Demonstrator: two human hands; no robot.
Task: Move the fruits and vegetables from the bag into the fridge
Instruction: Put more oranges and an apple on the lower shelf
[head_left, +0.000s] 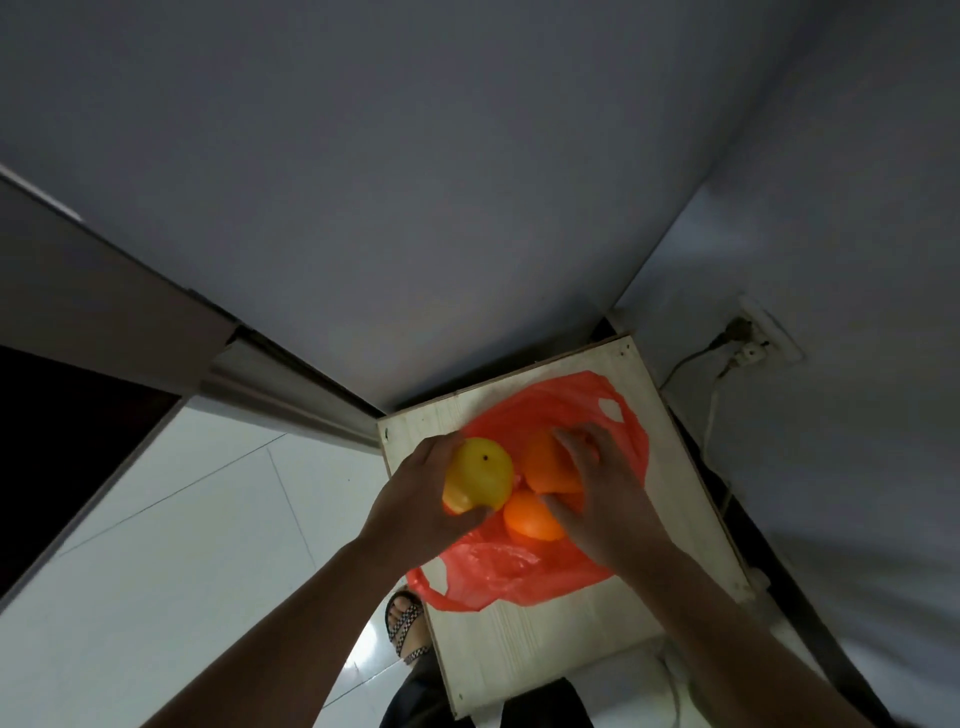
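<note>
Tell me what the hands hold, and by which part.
Left hand grips the yellow fruit round its left side; right hand grips the upper orange fruit, fingers over its top, thumb beneath.

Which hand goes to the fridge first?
Left. The left hand grips the yellow fruit at the edge of the bag; the right hand lies over an orange fruit inside it, grasp unclear.

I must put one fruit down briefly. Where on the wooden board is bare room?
The widest bare patch is the near end of the wooden board, between the red bag and the near edge. A narrow strip runs along its right edge. The middle is crowded: the left hand grips the yellow fruit, the right hand grips an orange fruit.
</note>
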